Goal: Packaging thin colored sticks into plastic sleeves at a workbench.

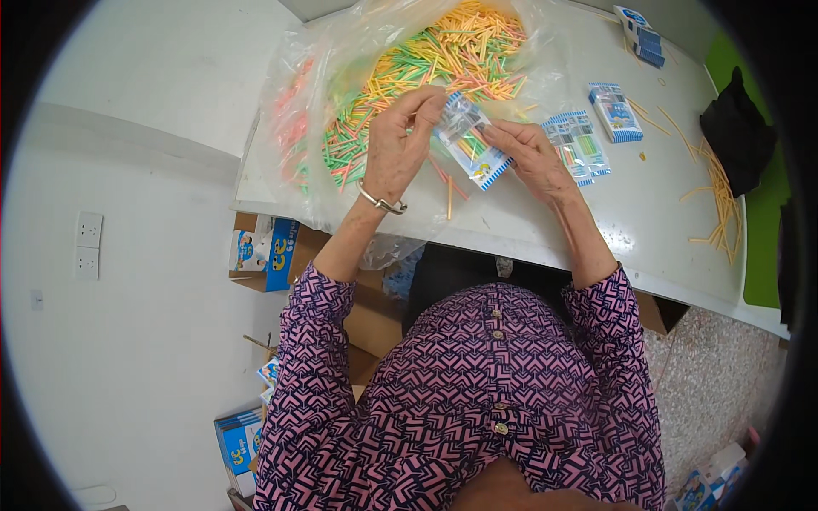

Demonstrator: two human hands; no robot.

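Between my hands is a small clear packet (471, 146) with blue-striped ends, holding a few coloured sticks. My left hand (399, 140), with a metal bangle at the wrist, pinches it near its upper left corner. The thumb and fingers of my right hand (532, 157) grip its right edge. Behind my left hand, a large clear plastic bag (336, 64) lies open with a heap of thin yellow, green and pink sticks (443, 51). Beside my right hand lie several filled packets (582, 140), overlapping on the white table (528, 226).
Farther right are another stack of packets (615, 112) and a blue bundle (641, 38). Loose yellowish sticks (720, 204) lie by a black cloth (740, 132) at the right edge. Under the table's left end stands an open cardboard box (277, 255); blue cartons (239, 447) stand lower left.
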